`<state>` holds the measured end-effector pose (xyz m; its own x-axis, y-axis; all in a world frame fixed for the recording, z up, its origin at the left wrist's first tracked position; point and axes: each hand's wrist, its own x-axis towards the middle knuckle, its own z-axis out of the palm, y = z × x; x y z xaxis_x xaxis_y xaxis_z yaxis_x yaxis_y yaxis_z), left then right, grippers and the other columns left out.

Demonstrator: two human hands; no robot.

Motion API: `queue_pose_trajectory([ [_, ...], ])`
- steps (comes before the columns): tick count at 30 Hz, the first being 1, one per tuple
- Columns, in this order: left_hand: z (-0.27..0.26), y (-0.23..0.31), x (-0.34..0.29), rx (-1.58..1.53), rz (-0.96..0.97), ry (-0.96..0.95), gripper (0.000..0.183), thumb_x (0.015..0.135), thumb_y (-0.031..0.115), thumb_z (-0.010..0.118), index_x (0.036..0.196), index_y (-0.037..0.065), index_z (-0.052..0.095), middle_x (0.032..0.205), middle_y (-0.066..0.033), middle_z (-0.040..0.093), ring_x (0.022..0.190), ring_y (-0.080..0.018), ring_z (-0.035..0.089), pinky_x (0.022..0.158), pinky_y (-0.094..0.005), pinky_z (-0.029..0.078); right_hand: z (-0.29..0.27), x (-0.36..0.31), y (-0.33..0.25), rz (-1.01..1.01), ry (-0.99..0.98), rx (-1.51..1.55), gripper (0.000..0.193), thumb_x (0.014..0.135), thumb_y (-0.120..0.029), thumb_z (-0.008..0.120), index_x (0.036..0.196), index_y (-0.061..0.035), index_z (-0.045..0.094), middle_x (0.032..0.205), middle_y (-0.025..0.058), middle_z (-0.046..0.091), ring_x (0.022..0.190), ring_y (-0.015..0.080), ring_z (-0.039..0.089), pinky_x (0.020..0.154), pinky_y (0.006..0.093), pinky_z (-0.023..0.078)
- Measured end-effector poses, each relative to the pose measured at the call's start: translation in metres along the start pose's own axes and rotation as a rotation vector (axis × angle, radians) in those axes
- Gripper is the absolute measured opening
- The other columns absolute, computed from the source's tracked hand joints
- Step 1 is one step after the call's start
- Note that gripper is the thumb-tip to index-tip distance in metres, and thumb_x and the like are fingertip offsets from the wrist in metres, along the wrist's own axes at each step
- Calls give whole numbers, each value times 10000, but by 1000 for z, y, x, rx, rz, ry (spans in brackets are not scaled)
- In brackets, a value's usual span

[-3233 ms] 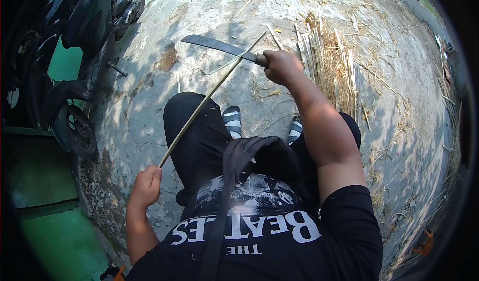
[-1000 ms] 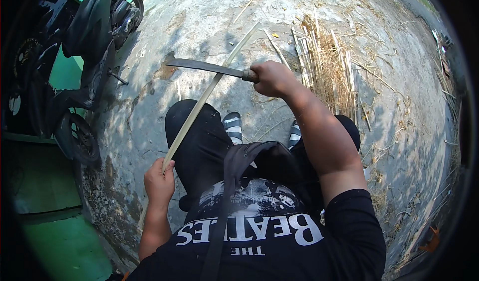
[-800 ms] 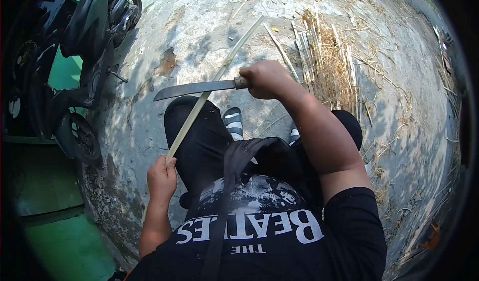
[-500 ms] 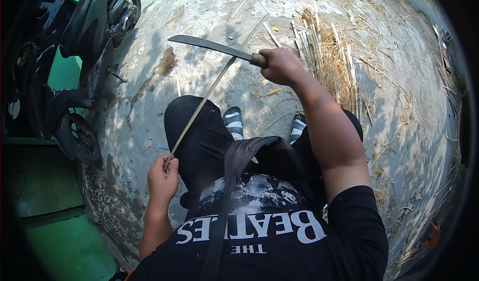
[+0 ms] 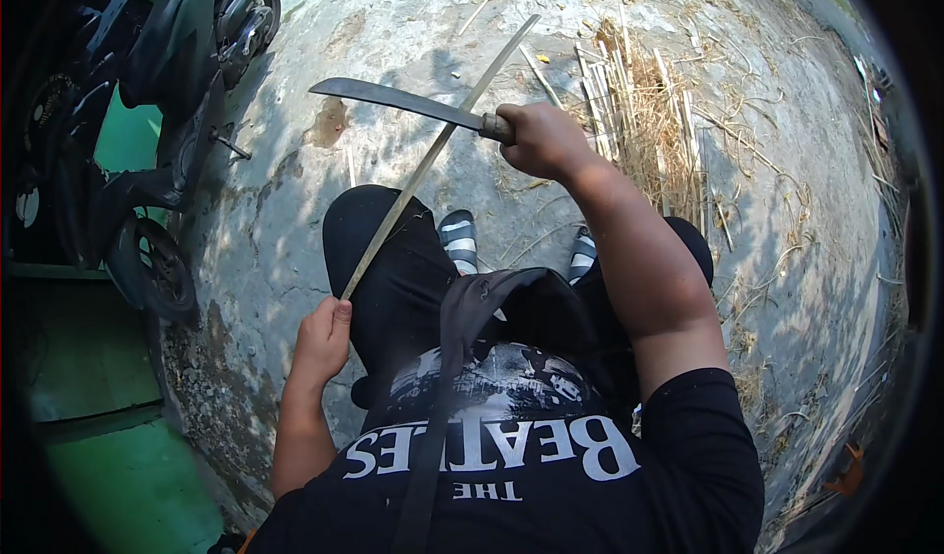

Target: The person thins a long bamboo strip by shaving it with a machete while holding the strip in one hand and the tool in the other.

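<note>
My right hand [image 5: 544, 141] is closed around the wooden handle of a machete [image 5: 393, 99]. Its dark blade points left and lies across a long, pale bamboo strip [image 5: 401, 207], close to the handle. The strip seems to touch the blade where they cross. Near my left knee, my left hand [image 5: 323, 338] grips the strip's lower end between thumb and curled fingers. From there the strip slants over my left thigh, up and away to the right, its far end beyond the blade.
Ahead to the right, a pile of split bamboo strips and straw-like shavings [image 5: 639, 112] lies on the rough concrete ground [image 5: 285, 220]. Loose strips are scattered farther off. A dark motorcycle [image 5: 172, 92] stands at the left beside green panels [image 5: 128, 485]. My sandalled feet [image 5: 459, 239] are below.
My right hand and the machete have moved slightly left and toward me along the strip. The strip has turned, showing a broader face. My left hand has shifted slightly.
</note>
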<state>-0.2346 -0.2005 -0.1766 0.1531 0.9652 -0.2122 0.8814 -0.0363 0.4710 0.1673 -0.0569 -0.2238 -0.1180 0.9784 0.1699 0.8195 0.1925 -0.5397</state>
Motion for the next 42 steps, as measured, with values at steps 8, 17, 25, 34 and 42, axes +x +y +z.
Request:
queue_pose_trajectory([
  [8,7,-7,2,-138,61,36,532,1116,425,420,865,-28,542,680,-206,540,625,-351,569,615,-428,445,8,2,-9,-83,-199,-33,151,801,-123,636,934,-95,704,877,174,726,888,397,706,823,514,548],
  [17,5,-4,3,-37,39,39,516,1116,398,418,865,-30,562,675,-245,552,627,-438,565,603,-460,437,19,-4,-38,-268,-134,-79,141,775,-123,662,909,-77,662,765,201,665,811,443,667,735,539,535],
  [25,1,-10,18,-131,-32,-38,525,1121,403,414,840,-20,550,647,-181,533,590,-303,528,595,-409,428,34,3,-27,-148,-105,19,86,777,-130,646,860,-106,656,767,176,684,793,427,681,710,544,532],
  [34,2,-3,24,-213,-10,-90,552,1123,441,402,814,10,552,665,-76,517,638,-178,493,617,-350,426,33,1,-16,-209,-77,-158,87,842,-178,647,888,-126,699,807,125,728,789,356,724,717,491,565],
  [42,-5,-13,17,-216,-43,-124,548,1122,442,404,823,10,561,671,-71,523,648,-171,511,622,-348,431,25,1,-62,-373,-268,-209,119,870,-165,627,958,-138,702,853,112,740,827,333,739,725,471,565],
])
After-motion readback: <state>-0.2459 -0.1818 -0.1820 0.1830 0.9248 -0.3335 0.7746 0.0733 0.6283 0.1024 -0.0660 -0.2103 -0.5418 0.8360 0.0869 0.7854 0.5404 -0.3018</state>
